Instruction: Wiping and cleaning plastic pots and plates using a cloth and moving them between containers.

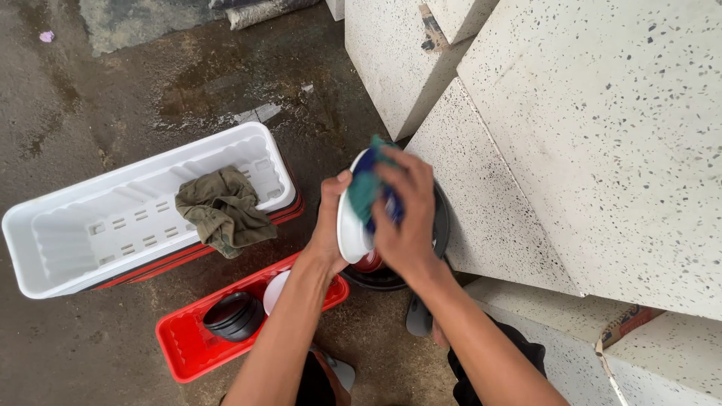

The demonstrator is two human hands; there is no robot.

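My left hand [329, 225] grips a white bowl [350, 225] by its rim, tilted on edge above a dark round basin [440, 225]. My right hand [402, 214] presses a teal and blue cloth [368, 184] into the bowl's inside. Both hands are over the wet concrete floor beside speckled stone slabs.
A long white plastic basket [68, 225] lies at left on a red tray, with an olive rag [222, 207] draped over its rim. A smaller red tray [184, 342] below holds stacked black bowls [235, 316] and a white dish. Large terrazzo slabs [602, 150] fill the right.
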